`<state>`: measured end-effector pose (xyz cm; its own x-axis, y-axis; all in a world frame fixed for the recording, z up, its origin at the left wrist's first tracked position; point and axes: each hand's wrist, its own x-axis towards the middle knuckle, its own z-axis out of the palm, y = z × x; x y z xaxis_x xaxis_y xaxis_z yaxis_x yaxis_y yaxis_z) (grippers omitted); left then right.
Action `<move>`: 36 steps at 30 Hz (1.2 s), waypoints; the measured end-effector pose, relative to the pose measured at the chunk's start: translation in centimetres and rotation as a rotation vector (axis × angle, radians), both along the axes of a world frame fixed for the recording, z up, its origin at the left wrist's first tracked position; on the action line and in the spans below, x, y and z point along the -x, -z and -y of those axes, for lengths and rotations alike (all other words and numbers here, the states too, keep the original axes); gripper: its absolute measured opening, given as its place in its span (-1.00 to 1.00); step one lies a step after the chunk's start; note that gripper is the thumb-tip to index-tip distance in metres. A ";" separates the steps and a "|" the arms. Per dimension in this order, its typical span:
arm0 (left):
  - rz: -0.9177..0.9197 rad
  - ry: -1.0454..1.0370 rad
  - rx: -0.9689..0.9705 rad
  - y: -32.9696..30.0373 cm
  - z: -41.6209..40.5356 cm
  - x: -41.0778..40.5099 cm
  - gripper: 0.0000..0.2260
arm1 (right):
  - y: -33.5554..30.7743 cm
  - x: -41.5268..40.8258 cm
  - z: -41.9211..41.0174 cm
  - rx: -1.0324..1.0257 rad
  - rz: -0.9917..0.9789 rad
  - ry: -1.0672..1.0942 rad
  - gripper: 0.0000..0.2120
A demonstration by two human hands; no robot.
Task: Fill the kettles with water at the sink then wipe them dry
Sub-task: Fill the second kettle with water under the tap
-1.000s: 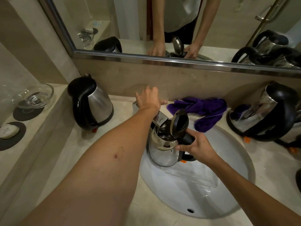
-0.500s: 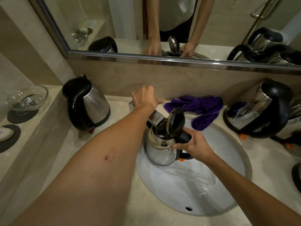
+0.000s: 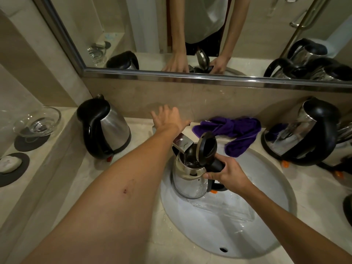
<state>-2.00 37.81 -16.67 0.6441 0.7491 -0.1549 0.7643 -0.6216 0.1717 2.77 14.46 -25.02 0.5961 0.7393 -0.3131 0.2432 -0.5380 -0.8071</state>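
A steel kettle (image 3: pixel 187 182) with its black lid (image 3: pixel 207 147) flipped up hangs over the white sink basin (image 3: pixel 266 216), under the flat chrome tap spout (image 3: pixel 182 142). My right hand (image 3: pixel 226 174) grips its black handle. A thin stream of water runs from the spout into the kettle. My left hand (image 3: pixel 168 118) reaches over the back of the tap with fingers spread and straight; the tap lever beneath it is hidden. A purple cloth (image 3: pixel 234 131) lies crumpled behind the basin.
Another steel kettle (image 3: pixel 106 128) stands on the counter at the left. Two more kettles (image 3: pixel 304 134) crowd the right side. A glass dish (image 3: pixel 37 121) and a soap bar (image 3: pixel 8 164) sit on the left ledge. A mirror (image 3: pixel 190 35) runs above.
My left hand has lifted and spread its fingers above the tap. The kettle stays under the spout in my right hand, and water now runs into it.
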 end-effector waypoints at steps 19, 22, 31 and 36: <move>0.330 -0.315 0.095 10.9 11.8 18.6 -0.39 | -1.1 -0.3 0.2 -0.035 0.011 -0.121 -0.42; 0.164 -0.266 0.108 14.4 12.9 20.9 -0.24 | -0.7 -1.0 0.1 -0.098 0.026 -0.160 -0.38; 0.079 -0.224 -0.078 16.2 13.2 20.8 -0.18 | 1.4 -2.0 0.0 -0.249 0.103 -0.203 -0.39; 0.094 -0.236 -0.104 16.5 13.1 20.6 -0.19 | 1.2 -2.2 0.1 -0.299 0.108 -0.246 -0.46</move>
<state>-22.56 24.73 -33.15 0.4575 0.8890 -0.0172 0.8738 -0.4459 0.1938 4.94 14.36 -26.24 0.4079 0.9130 -0.0074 0.4278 -0.1983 -0.8819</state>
